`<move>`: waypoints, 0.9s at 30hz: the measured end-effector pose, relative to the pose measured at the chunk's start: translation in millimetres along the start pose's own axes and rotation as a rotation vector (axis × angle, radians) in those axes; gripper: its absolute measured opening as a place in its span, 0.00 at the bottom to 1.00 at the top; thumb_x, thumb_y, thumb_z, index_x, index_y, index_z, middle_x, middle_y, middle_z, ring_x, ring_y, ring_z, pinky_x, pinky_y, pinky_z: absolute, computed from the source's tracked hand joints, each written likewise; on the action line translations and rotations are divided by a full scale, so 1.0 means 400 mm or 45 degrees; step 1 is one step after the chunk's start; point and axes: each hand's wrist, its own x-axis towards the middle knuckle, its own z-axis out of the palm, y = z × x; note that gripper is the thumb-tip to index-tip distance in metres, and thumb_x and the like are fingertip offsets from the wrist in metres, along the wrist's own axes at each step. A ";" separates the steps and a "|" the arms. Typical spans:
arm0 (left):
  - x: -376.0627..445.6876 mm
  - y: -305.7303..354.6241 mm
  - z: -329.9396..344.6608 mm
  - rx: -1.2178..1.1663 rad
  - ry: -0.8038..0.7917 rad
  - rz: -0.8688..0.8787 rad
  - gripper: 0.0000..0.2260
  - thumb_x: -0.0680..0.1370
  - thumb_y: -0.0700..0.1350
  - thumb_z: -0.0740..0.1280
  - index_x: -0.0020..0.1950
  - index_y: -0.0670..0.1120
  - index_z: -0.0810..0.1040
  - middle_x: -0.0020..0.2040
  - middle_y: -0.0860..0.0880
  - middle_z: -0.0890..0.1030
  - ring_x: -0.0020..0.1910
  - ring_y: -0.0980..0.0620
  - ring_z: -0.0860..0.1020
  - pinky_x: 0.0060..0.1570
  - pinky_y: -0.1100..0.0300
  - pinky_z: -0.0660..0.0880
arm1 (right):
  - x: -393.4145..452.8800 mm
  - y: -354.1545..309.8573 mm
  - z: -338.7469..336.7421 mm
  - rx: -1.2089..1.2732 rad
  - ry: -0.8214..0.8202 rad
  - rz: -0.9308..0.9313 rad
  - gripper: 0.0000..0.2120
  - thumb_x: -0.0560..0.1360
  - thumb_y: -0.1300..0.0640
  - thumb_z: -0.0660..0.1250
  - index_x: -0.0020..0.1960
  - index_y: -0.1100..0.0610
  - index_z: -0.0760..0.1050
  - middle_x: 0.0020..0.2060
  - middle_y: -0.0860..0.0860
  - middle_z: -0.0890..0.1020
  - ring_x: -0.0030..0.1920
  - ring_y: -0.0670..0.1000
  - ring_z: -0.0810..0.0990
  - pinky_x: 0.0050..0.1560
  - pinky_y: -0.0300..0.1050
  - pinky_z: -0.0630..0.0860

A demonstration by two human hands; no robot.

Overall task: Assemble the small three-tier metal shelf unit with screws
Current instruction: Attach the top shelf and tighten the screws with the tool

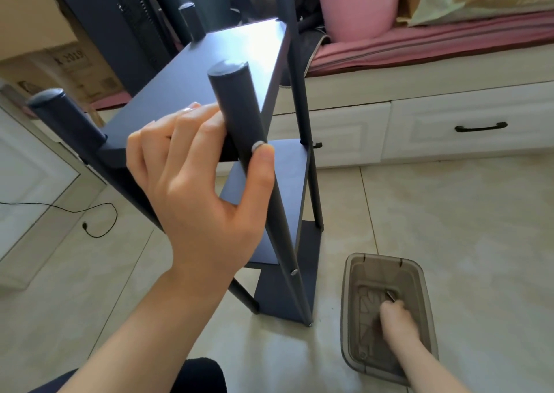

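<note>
The dark three-tier shelf unit stands on the tiled floor, its top shelf close to me. My left hand grips the near front post at the top shelf, fingers on the shelf edge, thumb pressing a silver screw head. Lower on that post sits another screw. My right hand reaches into a smoky plastic box on the floor and pinches a small dark metal tool or screw; which it is I cannot tell.
A white drawer bench with pink cushion runs behind the shelf. Cardboard boxes and a dark chair stand at back left. A black cable lies on the floor at left, beside a white cabinet.
</note>
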 end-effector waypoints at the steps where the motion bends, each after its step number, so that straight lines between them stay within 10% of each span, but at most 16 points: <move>1: 0.001 0.001 0.000 -0.008 0.002 -0.003 0.17 0.81 0.51 0.61 0.53 0.40 0.83 0.50 0.52 0.79 0.56 0.42 0.76 0.62 0.47 0.66 | 0.000 0.000 0.000 0.018 -0.003 -0.011 0.19 0.80 0.69 0.53 0.68 0.62 0.70 0.62 0.57 0.74 0.61 0.55 0.79 0.56 0.46 0.77; 27: -0.004 -0.007 0.005 0.015 -0.001 -0.024 0.17 0.81 0.51 0.61 0.54 0.40 0.83 0.48 0.49 0.81 0.56 0.43 0.75 0.62 0.46 0.66 | -0.012 -0.011 -0.027 -0.236 0.022 -0.050 0.19 0.81 0.67 0.54 0.66 0.56 0.75 0.60 0.55 0.77 0.59 0.53 0.80 0.51 0.43 0.77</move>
